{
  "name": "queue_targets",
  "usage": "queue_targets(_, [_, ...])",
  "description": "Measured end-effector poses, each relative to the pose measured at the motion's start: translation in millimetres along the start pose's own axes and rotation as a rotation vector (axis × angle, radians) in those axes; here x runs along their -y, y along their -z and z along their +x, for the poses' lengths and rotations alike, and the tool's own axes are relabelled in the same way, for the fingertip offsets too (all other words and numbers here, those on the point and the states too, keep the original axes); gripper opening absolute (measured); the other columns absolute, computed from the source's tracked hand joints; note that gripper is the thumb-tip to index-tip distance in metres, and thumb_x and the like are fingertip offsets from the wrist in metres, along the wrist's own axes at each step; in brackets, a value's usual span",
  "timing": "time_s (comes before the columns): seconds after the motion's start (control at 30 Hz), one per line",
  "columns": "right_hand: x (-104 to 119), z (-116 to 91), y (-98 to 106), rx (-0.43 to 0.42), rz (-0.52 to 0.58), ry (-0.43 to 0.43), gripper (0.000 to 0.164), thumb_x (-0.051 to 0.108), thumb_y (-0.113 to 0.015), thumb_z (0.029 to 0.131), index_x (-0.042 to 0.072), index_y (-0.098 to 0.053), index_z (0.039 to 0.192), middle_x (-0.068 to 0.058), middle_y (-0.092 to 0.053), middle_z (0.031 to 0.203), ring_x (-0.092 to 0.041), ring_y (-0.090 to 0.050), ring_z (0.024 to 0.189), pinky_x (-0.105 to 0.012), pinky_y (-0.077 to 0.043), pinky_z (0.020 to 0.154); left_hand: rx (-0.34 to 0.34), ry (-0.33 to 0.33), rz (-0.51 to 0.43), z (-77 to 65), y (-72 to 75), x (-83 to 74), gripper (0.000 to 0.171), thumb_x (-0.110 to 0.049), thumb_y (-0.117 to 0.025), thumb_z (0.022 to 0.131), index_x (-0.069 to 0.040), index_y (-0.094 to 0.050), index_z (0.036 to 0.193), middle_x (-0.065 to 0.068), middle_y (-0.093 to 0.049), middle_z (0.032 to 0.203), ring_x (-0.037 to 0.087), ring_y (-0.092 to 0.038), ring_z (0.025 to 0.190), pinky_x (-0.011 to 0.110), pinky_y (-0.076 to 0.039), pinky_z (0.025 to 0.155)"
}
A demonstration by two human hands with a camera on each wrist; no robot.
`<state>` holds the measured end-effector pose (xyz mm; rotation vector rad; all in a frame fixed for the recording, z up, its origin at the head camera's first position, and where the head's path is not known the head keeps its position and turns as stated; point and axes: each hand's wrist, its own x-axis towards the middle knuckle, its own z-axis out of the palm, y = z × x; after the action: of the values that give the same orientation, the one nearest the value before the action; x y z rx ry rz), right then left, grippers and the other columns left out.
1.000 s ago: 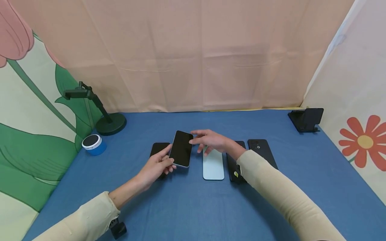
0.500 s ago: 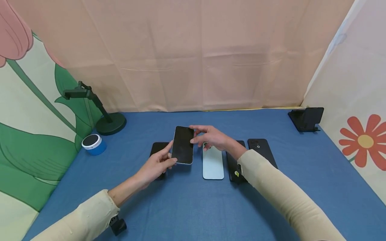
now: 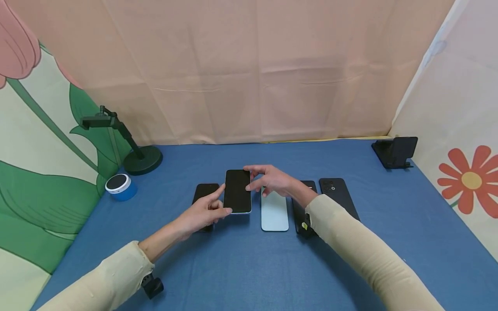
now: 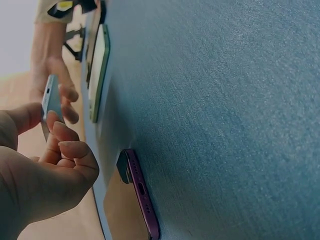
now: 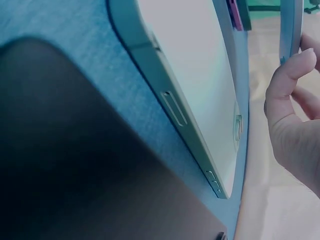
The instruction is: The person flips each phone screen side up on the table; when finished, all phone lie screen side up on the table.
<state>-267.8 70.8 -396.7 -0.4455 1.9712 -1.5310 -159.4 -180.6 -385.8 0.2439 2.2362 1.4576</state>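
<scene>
A smartphone (image 3: 237, 194) with a dark screen and pale blue frame is raised over the table, screen up. My left hand (image 3: 202, 212) pinches its lower left side, thumb at the bottom corner and index finger along the edge. At the upper right side my right hand (image 3: 269, 179) holds it between thumb and fingers; the right wrist view shows the thumb at the phone's edge (image 5: 291, 35). Just right of it lies a pale green phone (image 3: 274, 214), back up, partly hidden by the right hand. Behind the left hand lies a dark phone (image 3: 206, 190) with a purple frame (image 4: 142, 195).
Two black phones, one (image 3: 300, 216) partly under the right forearm and another (image 3: 337, 194) beyond, lie on the blue tablecloth (image 3: 241, 268). A black phone stand (image 3: 396, 153) is at back right. At left are a dark arm stand (image 3: 143, 160) and a blue-and-white round container (image 3: 121, 186).
The held phone has turned from tilted to nearly straight, rising slightly and then coming down a little. Both hands have moved with it, and the right fingers have closed onto its right edge.
</scene>
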Motion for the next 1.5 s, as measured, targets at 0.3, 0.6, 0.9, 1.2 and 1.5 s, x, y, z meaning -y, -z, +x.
queue_targets(0.3, [-4,2,-3,0.008,0.02,-0.026,0.074,0.013,-0.075,0.088,0.018,-0.042,0.154,-0.004,-0.047,0.108,-0.017,-0.048,0.071,-0.026,-0.045,0.053,0.025,0.03,-0.031,-1.2,-0.5,1.0,0.087,-0.028,-0.068,0.097,-0.023,-0.011,0.163,-0.003,-0.046,0.071,0.016,-0.044,0.069,0.026,-0.037,0.062])
queue_targets(0.6, [-4,2,-8,0.024,0.007,-0.069,0.076,0.014,-0.076,0.088,0.016,-0.04,0.155,-0.003,-0.049,0.098,-0.015,-0.048,0.066,-0.026,-0.043,0.052,0.044,0.085,-0.017,-0.6,1.2,4.0,0.088,-0.032,-0.069,0.095,-0.02,-0.013,0.163,-0.002,-0.047,0.07,0.014,-0.041,0.061,0.027,-0.036,0.059])
queue_targets(0.9, [-2,4,-13,0.033,-0.044,-0.169,0.073,0.014,-0.076,0.089,0.017,-0.043,0.153,-0.008,-0.053,0.103,-0.014,-0.047,0.061,-0.026,-0.044,0.052,0.067,0.135,0.061,2.3,2.1,5.8,0.088,-0.034,-0.068,0.096,-0.014,-0.015,0.162,0.0,-0.052,0.071,0.015,-0.044,0.061,0.027,-0.035,0.058])
queue_targets(1.2, [5,5,-20,0.03,-0.107,-0.206,0.073,0.012,-0.075,0.089,0.015,-0.041,0.154,-0.006,-0.054,0.08,-0.014,-0.047,0.056,-0.026,-0.044,0.051,0.099,0.109,0.139,4.7,1.7,9.6,0.087,-0.033,-0.067,0.097,-0.006,-0.014,0.161,0.003,-0.055,0.07,0.014,-0.045,0.061,0.026,-0.035,0.058])
queue_targets(1.5, [8,5,-23,0.022,-0.164,-0.222,0.074,0.011,-0.076,0.089,0.015,-0.041,0.154,-0.003,-0.047,0.062,-0.014,-0.044,0.051,-0.026,-0.043,0.049,0.106,0.088,0.195,6.4,-1.5,10.6,0.087,-0.028,-0.067,0.097,-0.001,-0.013,0.16,0.002,-0.052,0.065,0.013,-0.043,0.057,0.026,-0.034,0.054])
